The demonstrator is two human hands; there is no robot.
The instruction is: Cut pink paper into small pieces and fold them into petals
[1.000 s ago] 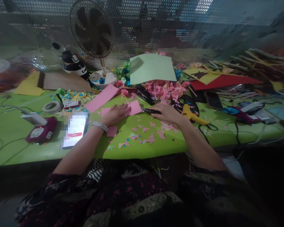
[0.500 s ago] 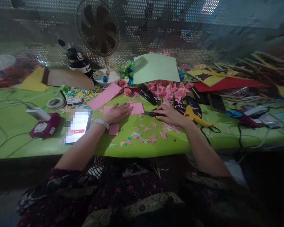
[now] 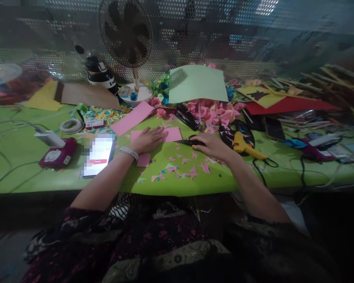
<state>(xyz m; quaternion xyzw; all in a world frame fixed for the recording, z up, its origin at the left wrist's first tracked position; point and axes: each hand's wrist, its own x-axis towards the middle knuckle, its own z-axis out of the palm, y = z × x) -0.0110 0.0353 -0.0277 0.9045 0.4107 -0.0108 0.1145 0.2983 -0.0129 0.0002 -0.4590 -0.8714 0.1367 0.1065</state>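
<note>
Curled around the handles of the black scissors [image 3: 185,142], the right hand [image 3: 211,146] has changed from a second ago, when it lay flatter over them; my view has also slid a little sideways. The left hand [image 3: 147,140] has stayed put, palm down and fingers lightly spread on the pink strip [image 3: 173,134], pinning it to the green desk [image 3: 177,186].

That strip lies flat in front of me, its right end sticking out from under the left hand, with the scissor tips at or just beside that end; I cannot tell whether they touch. My right grip has the handles between thumb and fingers, and I cannot make out how far the blades stand apart. I judge this to be a moment of steadying the paper and handling the tool. Any cut from here would call for a firm hold on the strip, blades lined up to its edge and the left fingertips well back.

A small pink piece [image 3: 143,160] sits just below the left hand, and pink scraps [image 3: 193,171] are scattered nearer me.

As for writing, the dark bottle [image 3: 102,81] shows a capital E on its white band, the rest unclear. The lit phone [image 3: 98,157] and the red-and-white box [image 3: 94,124] carry marks too small to read.
</note>
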